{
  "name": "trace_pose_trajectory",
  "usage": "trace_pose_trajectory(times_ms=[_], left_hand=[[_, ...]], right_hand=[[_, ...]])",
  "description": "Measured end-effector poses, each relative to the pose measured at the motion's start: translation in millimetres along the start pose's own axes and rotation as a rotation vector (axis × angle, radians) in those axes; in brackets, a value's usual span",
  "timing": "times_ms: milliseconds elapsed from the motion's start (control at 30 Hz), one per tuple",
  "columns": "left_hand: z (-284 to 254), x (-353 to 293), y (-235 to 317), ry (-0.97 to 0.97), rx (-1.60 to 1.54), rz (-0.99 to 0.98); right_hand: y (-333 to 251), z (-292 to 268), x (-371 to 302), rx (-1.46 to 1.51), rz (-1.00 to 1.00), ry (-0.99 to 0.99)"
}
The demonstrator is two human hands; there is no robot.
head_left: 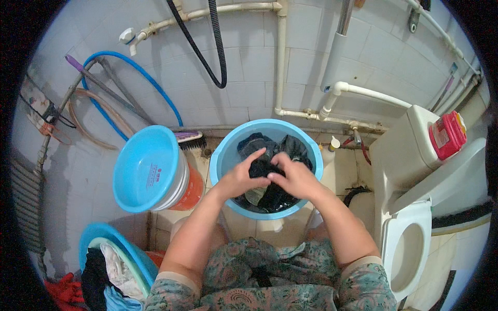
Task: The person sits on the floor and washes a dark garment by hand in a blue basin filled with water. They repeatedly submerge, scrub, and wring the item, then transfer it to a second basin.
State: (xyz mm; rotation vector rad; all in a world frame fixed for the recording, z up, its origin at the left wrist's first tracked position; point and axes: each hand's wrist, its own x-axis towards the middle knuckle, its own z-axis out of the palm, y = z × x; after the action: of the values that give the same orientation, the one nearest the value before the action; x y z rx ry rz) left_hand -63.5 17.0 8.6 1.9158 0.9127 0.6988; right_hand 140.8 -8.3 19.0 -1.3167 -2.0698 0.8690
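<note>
A light blue basin (215,160) stands in front of me, with wet dark clothes (293,147) and some water in it. Over its middle, my left hand (243,175) curves its fingers and thumb around a bunched black cloth (263,167). From the other side my right hand (294,176) grips the same cloth, fingers bent and thumb pressed in. The thumbs nearly meet. More black fabric (277,197) hangs or lies below the hands; whether it is one piece with the bunched cloth I cannot tell.
Left of the basin, a blue basin (140,171) rests on stacked buckets (189,189). Clothes (122,269) fill another tub (93,233) at lower left. A brush (192,140) and a white bottle (330,150) are near the wall. A toilet (425,228) stands at right.
</note>
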Motion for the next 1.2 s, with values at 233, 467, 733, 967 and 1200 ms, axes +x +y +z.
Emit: trace_pose_trajectory(times_ms=[233, 467, 733, 967, 1200], left_hand=[[-36, 6, -4, 1.044, -0.018, -0.115], [-65, 1, -16, 1.302, -0.664, 0.064], [-69, -7, 3, 1.307, -0.773, 0.181], [-94, -22, -25, 1.288, -0.862, 0.053], [-40, -18, 25, 0.623, -0.133, 0.166]], right_hand=[[62, -10, 13, 0.142, 0.169, 0.278], [60, 16, 3, -0.179, -0.055, 0.167], [78, 45, -1, -0.487, 0.171, 0.240], [49, 18, 9, -0.474, 0.445, 0.185], [-6, -16, 3, 0.184, 0.201, 0.643]])
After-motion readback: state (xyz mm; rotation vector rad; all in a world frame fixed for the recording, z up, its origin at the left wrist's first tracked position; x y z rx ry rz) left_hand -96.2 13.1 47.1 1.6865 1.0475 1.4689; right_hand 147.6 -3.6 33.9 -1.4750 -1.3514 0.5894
